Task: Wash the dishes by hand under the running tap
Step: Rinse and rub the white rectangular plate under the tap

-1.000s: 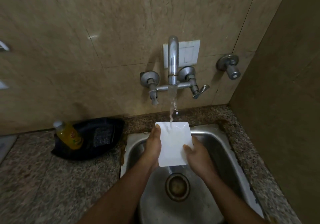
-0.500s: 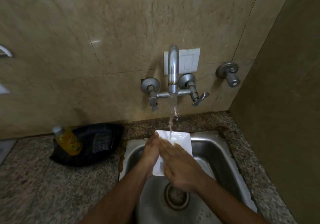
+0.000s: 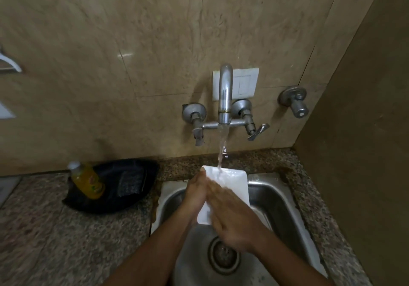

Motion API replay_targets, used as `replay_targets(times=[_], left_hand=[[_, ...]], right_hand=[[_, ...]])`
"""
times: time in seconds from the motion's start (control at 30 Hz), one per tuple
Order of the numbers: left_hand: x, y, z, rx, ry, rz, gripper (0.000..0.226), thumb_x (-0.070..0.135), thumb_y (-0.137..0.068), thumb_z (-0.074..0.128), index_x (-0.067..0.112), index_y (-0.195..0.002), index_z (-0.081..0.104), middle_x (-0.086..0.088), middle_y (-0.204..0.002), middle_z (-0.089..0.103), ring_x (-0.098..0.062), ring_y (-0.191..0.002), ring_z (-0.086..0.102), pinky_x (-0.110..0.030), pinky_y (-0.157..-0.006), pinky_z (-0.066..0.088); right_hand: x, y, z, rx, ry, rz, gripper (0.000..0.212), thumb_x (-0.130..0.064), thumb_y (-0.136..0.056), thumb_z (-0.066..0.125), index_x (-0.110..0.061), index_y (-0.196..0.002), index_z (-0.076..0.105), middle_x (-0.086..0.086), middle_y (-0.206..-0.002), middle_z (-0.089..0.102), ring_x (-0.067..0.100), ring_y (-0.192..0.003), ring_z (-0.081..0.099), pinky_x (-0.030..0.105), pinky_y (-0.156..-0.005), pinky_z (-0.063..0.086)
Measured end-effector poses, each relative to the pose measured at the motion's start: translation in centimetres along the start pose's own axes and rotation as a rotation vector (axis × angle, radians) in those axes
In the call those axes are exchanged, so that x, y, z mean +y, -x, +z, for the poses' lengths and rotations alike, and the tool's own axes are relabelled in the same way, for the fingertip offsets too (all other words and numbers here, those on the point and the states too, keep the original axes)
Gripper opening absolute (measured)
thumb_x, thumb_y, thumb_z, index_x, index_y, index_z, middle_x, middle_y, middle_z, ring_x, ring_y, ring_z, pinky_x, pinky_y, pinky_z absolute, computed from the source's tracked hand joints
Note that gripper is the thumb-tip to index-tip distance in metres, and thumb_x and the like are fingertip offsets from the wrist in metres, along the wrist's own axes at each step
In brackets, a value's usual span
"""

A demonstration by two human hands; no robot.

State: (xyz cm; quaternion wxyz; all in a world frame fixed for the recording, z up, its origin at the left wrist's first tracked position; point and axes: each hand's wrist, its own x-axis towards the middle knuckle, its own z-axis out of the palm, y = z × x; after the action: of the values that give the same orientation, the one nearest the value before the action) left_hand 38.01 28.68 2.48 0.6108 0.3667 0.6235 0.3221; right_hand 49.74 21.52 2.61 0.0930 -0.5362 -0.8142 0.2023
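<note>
Head view: wall-mounted mixer tap (image 3: 225,99) is running, stream (image 3: 222,148) falling onto the top edge of a white rectangular plate (image 3: 232,182) held over the steel sink (image 3: 278,199). White switch plate (image 3: 244,84) is sitting on the wall right behind the spout; separate stop valve (image 3: 295,99) is sticking out of the tile to the right. On the granite counter (image 3: 55,230), left of the sink, a black tray (image 3: 124,170) is holding a yellow bottle with a white cap (image 3: 87,181) and a dark scrub pad (image 3: 130,183). Drain strainer (image 3: 221,257) is showing partly below the hands, its upper right hidden by the right wrist.

Plate is looking plain white, wet, rounded corners, tilted with its far edge up under the stream, lower part hidden behind the hands. Left hand (image 3: 195,193) is gripping the plate's left edge, fingers wrapped behind it. Right hand (image 3: 232,221) is lying across the plate's face with fingers straight and flat against it, blurred, fingertips meeting the left hand. Right half of the plate is staying uncovered.
</note>
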Motion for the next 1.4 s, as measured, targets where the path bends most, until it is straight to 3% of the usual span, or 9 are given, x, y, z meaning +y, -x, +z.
replay_targets(times=[0.1, 0.3, 0.43, 0.57, 0.73, 1.0, 1.13, 1.27, 1.4], left_hand=[[-0.3, -0.1, 0.4, -0.028, 0.018, 0.034, 0.033, 0.037, -0.103, 0.040, 0.019, -0.108, 0.066, 0.004, -0.104, 0.067, -0.011, -0.097, 0.061, -0.023, -0.089, 0.046], [-1.0, 0.4, 0.9, -0.019, 0.025, 0.040, 0.032, 0.040, -0.104, 0.037, 0.023, -0.104, 0.064, 0.008, -0.106, 0.064, -0.011, -0.100, 0.059, -0.020, -0.089, 0.045], [-0.6, 0.8, 1.5, -0.013, 0.039, 0.045, 0.040, 0.041, -0.103, 0.037, 0.019, -0.091, 0.068, 0.005, -0.089, 0.070, -0.012, -0.088, 0.065, -0.020, -0.069, 0.046], [-0.9, 0.8, 1.7, -0.034, 0.036, 0.069, 0.038, 0.042, -0.104, 0.035, 0.024, -0.092, 0.067, 0.004, -0.103, 0.069, -0.016, -0.101, 0.064, -0.028, -0.092, 0.046], [-0.7, 0.6, 1.7, -0.017, 0.032, 0.061, 0.036, 0.040, -0.104, 0.036, 0.024, -0.088, 0.065, 0.003, -0.092, 0.069, -0.008, -0.085, 0.063, -0.021, -0.075, 0.048], [0.2, 0.8, 2.0, -0.008, -0.038, 0.059, 0.043, 0.041, -0.104, 0.035, 0.015, -0.110, 0.068, -0.006, -0.109, 0.070, -0.018, -0.100, 0.065, -0.033, -0.094, 0.049], [0.5, 1.2, 1.8, -0.011, 0.056, 0.028, 0.047, 0.045, -0.102, 0.038, 0.013, -0.090, 0.070, -0.008, -0.088, 0.074, -0.021, -0.084, 0.068, -0.029, -0.078, 0.053], [0.2, 1.4, 1.9, -0.046, -0.008, 0.032, 0.042, 0.046, -0.103, 0.034, 0.019, -0.108, 0.066, 0.001, -0.107, 0.068, -0.020, -0.105, 0.064, -0.027, -0.082, 0.049], [0.5, 1.3, 1.5, 0.036, 0.002, 0.031, 0.049, 0.051, -0.100, 0.036, 0.013, -0.108, 0.066, 0.000, -0.102, 0.069, -0.015, -0.094, 0.064, -0.027, -0.083, 0.047]], right_hand=[[0.6, -0.8, -0.1, 0.050, 0.040, 0.071, 0.075, -0.049, -0.091, 0.010, -0.018, -0.157, -0.005, -0.004, -0.163, -0.014, 0.007, -0.149, -0.016, 0.037, -0.123, -0.002], [1.0, -0.3, -0.2, 0.005, 0.089, 0.070, 0.078, -0.049, -0.087, 0.005, -0.017, -0.157, -0.004, -0.007, -0.159, -0.018, 0.008, -0.150, -0.012, 0.038, -0.123, 0.000], [0.4, 0.4, -0.4, -0.019, 0.001, 0.074, 0.079, -0.048, -0.087, 0.014, -0.017, -0.158, -0.002, -0.005, -0.162, -0.012, 0.007, -0.150, -0.011, 0.032, -0.123, -0.002], [1.1, 0.1, -0.5, 0.009, 0.082, 0.094, 0.070, -0.041, -0.098, 0.025, -0.018, -0.157, -0.005, -0.005, -0.163, -0.013, 0.008, -0.150, -0.013, 0.035, -0.123, 0.000], [1.2, 0.2, -0.6, -0.010, 0.076, 0.089, 0.078, -0.051, -0.086, 0.007, -0.020, -0.158, -0.001, -0.007, -0.163, -0.010, 0.005, -0.149, -0.012, 0.036, -0.123, 0.000], [1.4, -0.3, -1.4, 0.040, 0.082, 0.097, 0.071, -0.044, -0.093, 0.016, -0.020, -0.158, 0.000, -0.007, -0.160, -0.012, 0.008, -0.150, -0.009, 0.039, -0.123, 0.004], [0.5, 0.4, -1.4, -0.009, 0.003, 0.051, 0.071, -0.038, -0.097, 0.032, -0.020, -0.158, -0.001, -0.006, -0.164, -0.007, 0.004, -0.150, -0.008, 0.033, -0.124, 0.000], [1.2, -0.4, -1.5, 0.042, 0.102, 0.085, 0.070, -0.043, -0.099, 0.026, -0.019, -0.158, -0.003, -0.003, -0.164, -0.010, 0.008, -0.150, -0.011, 0.034, -0.123, -0.001], [0.7, 0.4, -1.2, -0.023, 0.040, 0.037, 0.070, -0.039, -0.097, 0.026, -0.019, -0.158, -0.004, -0.008, -0.159, -0.016, 0.005, -0.149, -0.014, 0.028, -0.121, -0.008]])
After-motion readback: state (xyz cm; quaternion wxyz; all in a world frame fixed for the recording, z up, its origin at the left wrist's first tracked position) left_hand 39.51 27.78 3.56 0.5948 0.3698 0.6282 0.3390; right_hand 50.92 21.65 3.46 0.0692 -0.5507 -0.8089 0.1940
